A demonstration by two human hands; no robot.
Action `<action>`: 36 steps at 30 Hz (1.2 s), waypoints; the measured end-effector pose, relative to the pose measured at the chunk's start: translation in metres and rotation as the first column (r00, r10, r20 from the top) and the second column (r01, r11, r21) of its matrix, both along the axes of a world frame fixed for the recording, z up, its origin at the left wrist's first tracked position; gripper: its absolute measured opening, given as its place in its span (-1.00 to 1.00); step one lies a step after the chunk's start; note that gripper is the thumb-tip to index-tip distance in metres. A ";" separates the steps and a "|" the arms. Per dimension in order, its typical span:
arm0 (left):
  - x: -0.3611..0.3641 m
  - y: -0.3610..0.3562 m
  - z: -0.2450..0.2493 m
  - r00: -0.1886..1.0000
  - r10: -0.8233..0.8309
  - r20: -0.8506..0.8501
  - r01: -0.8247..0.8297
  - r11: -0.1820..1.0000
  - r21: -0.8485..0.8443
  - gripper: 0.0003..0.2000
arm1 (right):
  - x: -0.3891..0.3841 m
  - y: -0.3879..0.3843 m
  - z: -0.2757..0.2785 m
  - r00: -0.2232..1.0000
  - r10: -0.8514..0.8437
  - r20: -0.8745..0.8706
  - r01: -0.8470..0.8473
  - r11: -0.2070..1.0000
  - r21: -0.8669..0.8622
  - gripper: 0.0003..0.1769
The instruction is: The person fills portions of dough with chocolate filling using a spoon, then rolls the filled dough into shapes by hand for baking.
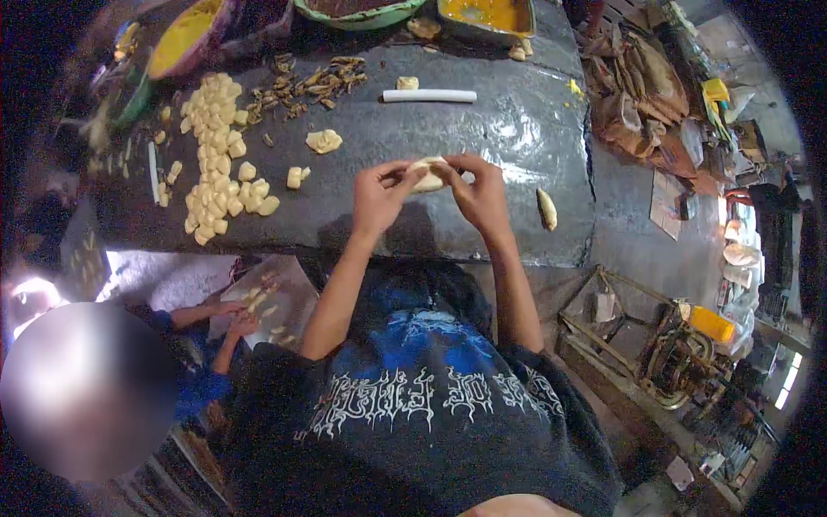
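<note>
Between both hands, just over the dark tabletop, is a flattened piece of dough (427, 177). My left hand (384, 195) pinches its left side with thumb and fingers. On its right edge, my right hand (475, 191) grips it the same way. A white rolling pin (429, 96) lies beyond the hands, with a small dough lump (407, 84) behind it. To the left are a flattened dough piece (325, 141) and a dough cube (295, 177). A shaped dough roll (546, 209) rests to the right of my right hand.
Many dough pieces (219, 146) are heaped on the table's left, near brown filling strips (314, 82). Along the far edge stand a green bowl (362, 15) and a tray of yellow liquid (488, 14). At lower left a co-worker's hands (241, 319) work over a tray (289, 302).
</note>
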State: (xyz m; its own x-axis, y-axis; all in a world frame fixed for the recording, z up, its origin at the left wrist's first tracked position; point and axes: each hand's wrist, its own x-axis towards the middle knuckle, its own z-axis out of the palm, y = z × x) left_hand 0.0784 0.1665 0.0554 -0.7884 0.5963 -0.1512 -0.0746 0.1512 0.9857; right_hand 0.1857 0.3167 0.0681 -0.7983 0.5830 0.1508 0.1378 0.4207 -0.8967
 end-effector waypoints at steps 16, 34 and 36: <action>-0.044 -0.003 -0.117 0.914 -0.084 -0.398 0.035 0.991 -0.129 -0.80 | -0.033 0.021 -0.171 0.996 -0.024 0.086 -0.003 0.954 0.300 -0.40; -0.084 -0.032 -0.109 0.959 -0.211 -0.188 0.222 0.974 0.038 -0.73 | -0.138 0.136 -0.079 0.888 0.186 0.420 -0.442 0.597 0.670 -0.33; -0.080 -0.040 -0.089 0.959 -0.160 -0.234 0.156 0.987 -0.036 -0.70 | -0.142 0.146 -0.109 0.819 0.147 0.554 -0.555 0.443 0.704 -0.52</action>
State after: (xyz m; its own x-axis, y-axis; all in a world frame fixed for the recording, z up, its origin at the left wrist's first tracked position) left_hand -0.0017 0.1266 -0.0340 -0.6987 0.7152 0.0163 0.1858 0.1593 0.9696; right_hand 0.0438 0.4628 -0.0412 -0.9994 0.0072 0.0353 0.0062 0.9996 -0.0266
